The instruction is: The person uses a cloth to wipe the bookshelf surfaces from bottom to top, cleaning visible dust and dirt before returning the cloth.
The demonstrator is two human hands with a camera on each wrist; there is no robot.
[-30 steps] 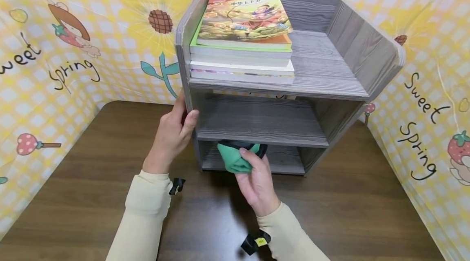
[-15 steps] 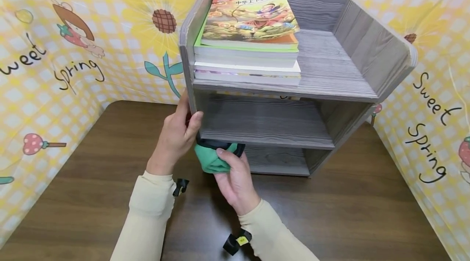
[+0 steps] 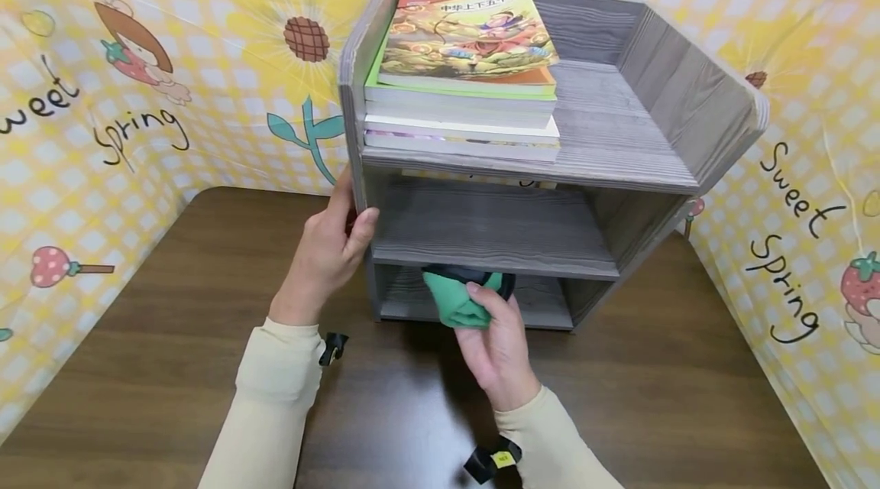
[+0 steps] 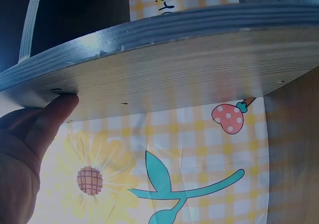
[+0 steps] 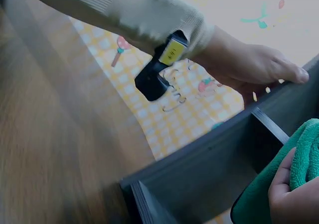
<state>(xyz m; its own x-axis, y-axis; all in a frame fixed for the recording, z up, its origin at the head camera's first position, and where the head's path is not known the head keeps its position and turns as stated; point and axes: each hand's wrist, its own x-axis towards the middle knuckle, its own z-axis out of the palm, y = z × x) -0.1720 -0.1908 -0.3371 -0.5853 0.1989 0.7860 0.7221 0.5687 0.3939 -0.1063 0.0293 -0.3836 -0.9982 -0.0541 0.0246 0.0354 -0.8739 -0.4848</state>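
Observation:
A small grey wood-grain shelf unit (image 3: 495, 261) stands on the brown table, seen from above in the head view. My left hand (image 3: 323, 252) grips its left side panel, thumb at the front edge and fingers along the outer face. In the left wrist view, fingers (image 4: 55, 114) touch that outer face. My right hand (image 3: 498, 344) holds a folded green cloth (image 3: 457, 302) with dark edging, thumb on top, at the front of the lowest compartment. The cloth (image 5: 279, 184) looks fluffy in the right wrist view. Its far part is hidden under the middle shelf board.
A stack of books (image 3: 467, 76) lies on the top shelf, against the left side. Yellow checked fabric (image 3: 227, 92) with flower prints hangs behind and on both sides. The brown table (image 3: 653, 382) extends around the unit.
My right hand with the cloth has swept left to the unit's left side, then back right to the middle of the lowest compartment. The left hand keeps its hold on the panel.

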